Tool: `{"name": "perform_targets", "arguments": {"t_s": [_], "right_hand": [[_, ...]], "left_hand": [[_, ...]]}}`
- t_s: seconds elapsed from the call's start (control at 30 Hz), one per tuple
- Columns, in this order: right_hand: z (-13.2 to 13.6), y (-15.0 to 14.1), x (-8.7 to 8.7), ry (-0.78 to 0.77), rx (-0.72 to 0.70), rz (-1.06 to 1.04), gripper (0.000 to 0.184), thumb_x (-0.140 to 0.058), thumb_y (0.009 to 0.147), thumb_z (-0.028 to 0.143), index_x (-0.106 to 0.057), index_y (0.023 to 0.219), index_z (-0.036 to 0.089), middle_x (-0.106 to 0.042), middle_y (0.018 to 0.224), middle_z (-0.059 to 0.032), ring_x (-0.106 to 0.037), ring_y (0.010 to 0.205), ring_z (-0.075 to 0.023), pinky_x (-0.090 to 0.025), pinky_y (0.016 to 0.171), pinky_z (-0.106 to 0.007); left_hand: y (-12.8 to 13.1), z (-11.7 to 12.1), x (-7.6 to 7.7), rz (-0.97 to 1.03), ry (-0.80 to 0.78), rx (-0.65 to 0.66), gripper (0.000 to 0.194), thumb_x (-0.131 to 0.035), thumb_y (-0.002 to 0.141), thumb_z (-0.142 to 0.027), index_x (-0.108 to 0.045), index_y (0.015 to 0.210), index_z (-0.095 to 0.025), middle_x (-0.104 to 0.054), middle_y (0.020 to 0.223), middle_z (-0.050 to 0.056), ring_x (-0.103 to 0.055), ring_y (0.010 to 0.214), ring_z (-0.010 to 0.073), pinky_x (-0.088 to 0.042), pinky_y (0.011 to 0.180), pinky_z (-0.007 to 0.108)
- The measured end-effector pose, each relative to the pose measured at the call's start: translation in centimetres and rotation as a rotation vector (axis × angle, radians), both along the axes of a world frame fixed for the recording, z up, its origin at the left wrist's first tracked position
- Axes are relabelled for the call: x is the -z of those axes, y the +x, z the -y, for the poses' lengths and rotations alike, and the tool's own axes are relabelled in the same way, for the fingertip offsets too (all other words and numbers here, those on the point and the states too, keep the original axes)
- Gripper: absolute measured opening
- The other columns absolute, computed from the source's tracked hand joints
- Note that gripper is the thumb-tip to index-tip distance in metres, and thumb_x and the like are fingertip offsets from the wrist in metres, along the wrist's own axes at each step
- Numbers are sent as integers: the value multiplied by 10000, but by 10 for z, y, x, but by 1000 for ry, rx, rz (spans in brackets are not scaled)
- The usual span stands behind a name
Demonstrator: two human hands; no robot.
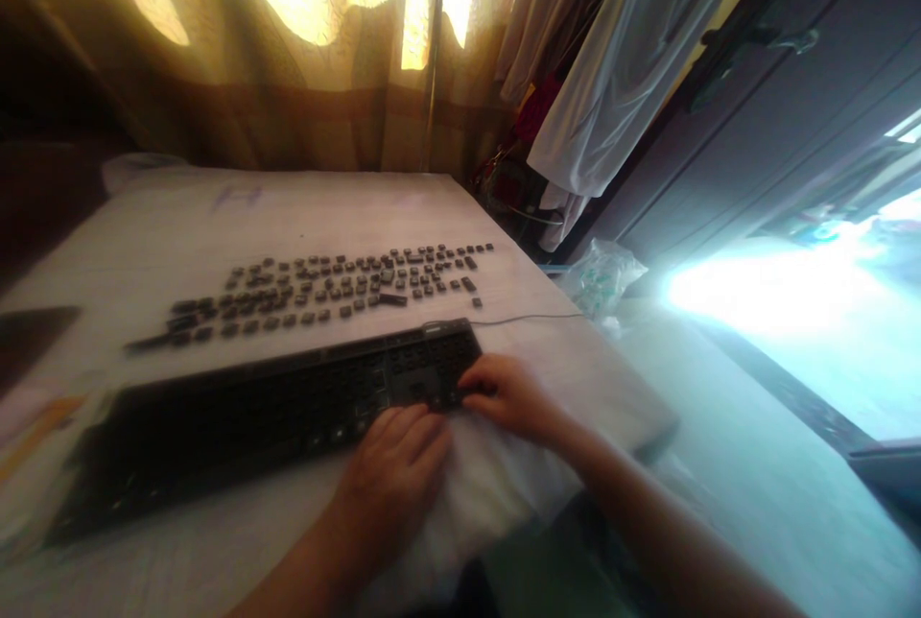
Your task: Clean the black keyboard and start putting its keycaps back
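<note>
A black keyboard point(251, 416) lies at a slant on the white-covered table, its bed mostly bare of keycaps. My left hand point(395, 464) rests on its front edge, right of the middle, with the fingers together and bent over the rim; the thumb is hidden. At the keyboard's right end, my right hand point(510, 392) has thumb and forefinger drawn together in a pinch; whatever is between them is too small to make out. Behind the keyboard, several loose black keycaps point(345, 287) are spread in rough rows, with a long space bar keycap point(150, 343) at their left end.
A thin cable point(532, 318) runs from the keyboard over the right edge of the table point(345, 205). Dark flat objects and an orange strip point(39, 436) lie at the left. A clear plastic bag point(604, 273), hanging clothes point(619, 61) and a door point(813, 52) stand to the right; curtains point(288, 100) hang behind.
</note>
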State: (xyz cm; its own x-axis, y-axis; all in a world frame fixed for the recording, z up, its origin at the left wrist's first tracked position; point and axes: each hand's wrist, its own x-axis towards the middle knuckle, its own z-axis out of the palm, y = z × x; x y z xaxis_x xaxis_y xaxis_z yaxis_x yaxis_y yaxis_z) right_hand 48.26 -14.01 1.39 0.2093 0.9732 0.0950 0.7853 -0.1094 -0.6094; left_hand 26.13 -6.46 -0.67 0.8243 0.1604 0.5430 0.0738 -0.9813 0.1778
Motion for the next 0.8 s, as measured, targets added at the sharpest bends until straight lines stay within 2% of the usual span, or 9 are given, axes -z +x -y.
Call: {"name": "perform_targets", "arguments": {"t_s": [0.3, 0.5, 0.7, 0.8], "right_hand": [[-3, 0, -7, -24, -18, 34, 143, -751, 745, 131, -781, 850, 223, -744, 820, -24, -662, 744, -178, -503, 717, -306], [-4, 1, -6, -13, -30, 31, 121, -751, 767, 160, -790, 860, 229, -759, 839, -30, -677, 761, -182, -519, 740, -314], [0, 1, 2, 16, -31, 48, 135, -750, 788, 163, -788, 902, 225, -759, 858, -39, -692, 804, -198, -540, 772, -334], [10, -3, 11, 102, -9, 114, 223, -711, 834, 163, -768, 1044, 214, -764, 971, -69, -697, 898, -225, -549, 838, -371]], "left_hand": [[-1, 1, 3, -35, 9, -11, 270, -520, 950, -166, -689, 1159, -185, -721, 1176, 84, -625, 1147, 261, -466, 1021, 427], [3, -2, 7, -84, 54, -12, 401, -455, 1004, -268, -572, 1374, -166, -657, 1348, 98, -560, 1286, 270, -423, 1070, 440], [10, -2, 10, -104, 65, -57, 524, -506, 991, -430, -516, 1423, -135, -625, 1393, 116, -539, 1310, 278, -372, 1105, 444], [11, -2, 10, -104, 73, -61, 524, -488, 998, -458, -533, 1408, -135, -639, 1374, 114, -545, 1299, 280, -361, 1106, 443]]}}
